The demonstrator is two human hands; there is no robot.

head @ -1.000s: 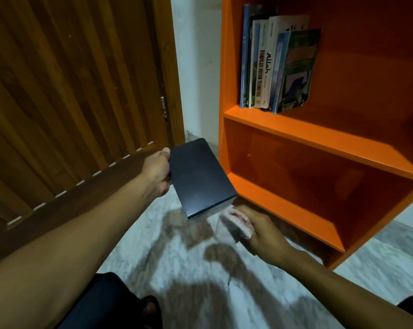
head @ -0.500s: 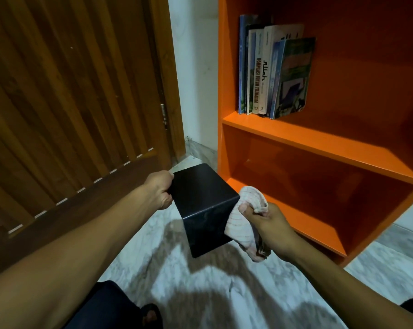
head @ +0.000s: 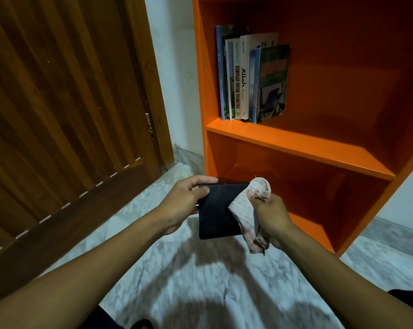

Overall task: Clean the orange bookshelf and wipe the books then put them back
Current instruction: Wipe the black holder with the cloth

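Observation:
My left hand (head: pixel 185 201) grips a black book (head: pixel 216 214) at its upper left corner, holding it upright in front of the orange bookshelf (head: pixel 302 144). My right hand (head: pixel 270 217) clutches a pale striped cloth (head: pixel 247 206) and presses it against the book's right edge. Several books (head: pixel 250 79) stand upright at the left end of the upper shelf, the rightmost leaning. The lower compartment of the shelf holds nothing visible.
A brown slatted wooden door (head: pixel 65 110) fills the left side. A white wall strip (head: pixel 174 74) separates it from the shelf. The floor (head: pixel 200 281) is grey-white marble. My dark-clothed knees show at the bottom edge.
The black book turned from lying tilted flat to upright and came closer to me. My right hand rose from below the book with the cloth onto its right edge.

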